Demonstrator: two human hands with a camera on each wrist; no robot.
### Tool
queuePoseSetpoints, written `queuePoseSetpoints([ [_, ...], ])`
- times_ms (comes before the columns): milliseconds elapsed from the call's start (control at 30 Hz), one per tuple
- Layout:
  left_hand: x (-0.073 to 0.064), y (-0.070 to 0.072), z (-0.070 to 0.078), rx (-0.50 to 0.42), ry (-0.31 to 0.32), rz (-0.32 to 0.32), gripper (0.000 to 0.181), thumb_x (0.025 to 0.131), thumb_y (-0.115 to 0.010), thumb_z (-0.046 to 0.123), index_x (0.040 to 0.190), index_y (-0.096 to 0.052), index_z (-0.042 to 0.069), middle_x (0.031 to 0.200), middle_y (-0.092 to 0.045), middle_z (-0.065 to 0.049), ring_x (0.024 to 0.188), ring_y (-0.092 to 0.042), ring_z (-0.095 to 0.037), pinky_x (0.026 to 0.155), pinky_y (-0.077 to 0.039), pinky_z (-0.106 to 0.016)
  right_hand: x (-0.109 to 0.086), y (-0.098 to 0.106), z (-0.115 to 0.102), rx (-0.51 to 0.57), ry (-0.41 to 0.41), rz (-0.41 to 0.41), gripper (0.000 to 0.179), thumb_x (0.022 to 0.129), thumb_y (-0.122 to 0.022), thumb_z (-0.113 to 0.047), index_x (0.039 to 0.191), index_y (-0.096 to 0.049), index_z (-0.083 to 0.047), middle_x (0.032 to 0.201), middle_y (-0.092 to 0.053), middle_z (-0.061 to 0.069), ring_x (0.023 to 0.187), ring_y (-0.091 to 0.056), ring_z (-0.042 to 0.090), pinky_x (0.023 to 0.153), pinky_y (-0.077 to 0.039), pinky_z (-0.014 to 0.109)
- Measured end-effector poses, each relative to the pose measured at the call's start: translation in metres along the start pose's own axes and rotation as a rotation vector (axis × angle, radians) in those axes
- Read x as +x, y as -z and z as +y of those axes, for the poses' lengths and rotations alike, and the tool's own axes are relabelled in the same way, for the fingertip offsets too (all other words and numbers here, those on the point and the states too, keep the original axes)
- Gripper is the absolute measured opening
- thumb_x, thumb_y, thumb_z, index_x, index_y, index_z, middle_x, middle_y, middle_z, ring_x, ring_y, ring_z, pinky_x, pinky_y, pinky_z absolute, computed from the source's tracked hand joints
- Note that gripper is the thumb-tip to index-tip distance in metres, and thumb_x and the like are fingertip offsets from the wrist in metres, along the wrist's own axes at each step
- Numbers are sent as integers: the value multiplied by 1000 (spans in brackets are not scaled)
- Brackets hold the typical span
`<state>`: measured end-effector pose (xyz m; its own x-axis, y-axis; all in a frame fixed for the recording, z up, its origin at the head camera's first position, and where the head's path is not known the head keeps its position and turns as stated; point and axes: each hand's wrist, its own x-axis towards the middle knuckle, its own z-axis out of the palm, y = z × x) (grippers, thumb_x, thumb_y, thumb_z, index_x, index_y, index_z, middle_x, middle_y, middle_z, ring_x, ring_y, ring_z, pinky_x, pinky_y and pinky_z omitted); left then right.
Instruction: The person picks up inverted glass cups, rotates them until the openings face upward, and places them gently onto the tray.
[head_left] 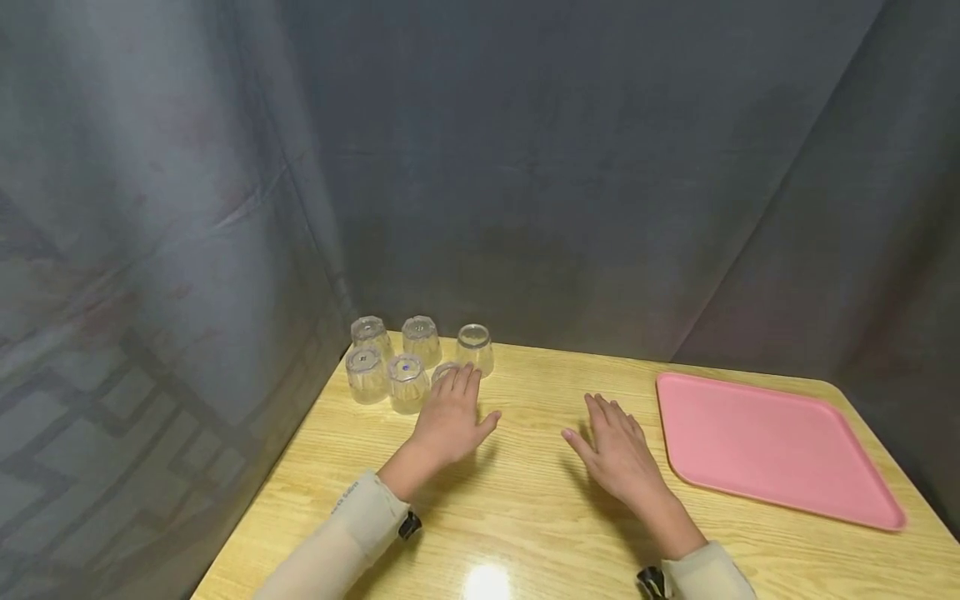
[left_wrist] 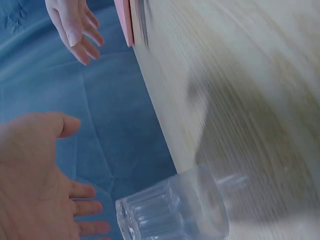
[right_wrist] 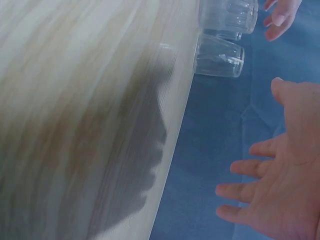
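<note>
Several clear glasses (head_left: 407, 385) stand upside down in a cluster at the table's back left. My left hand (head_left: 450, 421) hovers beside them with straight, spread fingers, and in the head view it overlaps the nearest glass. That hand holds nothing; in the left wrist view a glass (left_wrist: 175, 207) stands just past its fingertips. My right hand (head_left: 618, 454) is held over the table between the glasses and the pink tray (head_left: 772, 446), fingers extended and palm bare. In the right wrist view, glasses (right_wrist: 218, 56) show beyond the right hand (right_wrist: 280, 175).
The pink tray lies flat at the right of the wooden table (head_left: 517, 500). Dark grey curtains (head_left: 525, 167) hang along the back and left table edges.
</note>
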<state>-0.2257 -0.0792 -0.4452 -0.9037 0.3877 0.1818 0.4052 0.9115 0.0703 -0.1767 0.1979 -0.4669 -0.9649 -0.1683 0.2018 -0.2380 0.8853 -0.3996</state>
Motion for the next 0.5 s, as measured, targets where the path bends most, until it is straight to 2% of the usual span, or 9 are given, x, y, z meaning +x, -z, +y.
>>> queuePoseSetpoints([
  [500,3,7,-16,-18,22,-3,78,97,-60,51,152,-36,0,156,-38,-20,142,-37,-37,113,-36,-54,7,-9,-18,44,12,-15,80,102,-52,-52,155,-31,4,156,-37,28,143,-32,51,116,-24,66],
])
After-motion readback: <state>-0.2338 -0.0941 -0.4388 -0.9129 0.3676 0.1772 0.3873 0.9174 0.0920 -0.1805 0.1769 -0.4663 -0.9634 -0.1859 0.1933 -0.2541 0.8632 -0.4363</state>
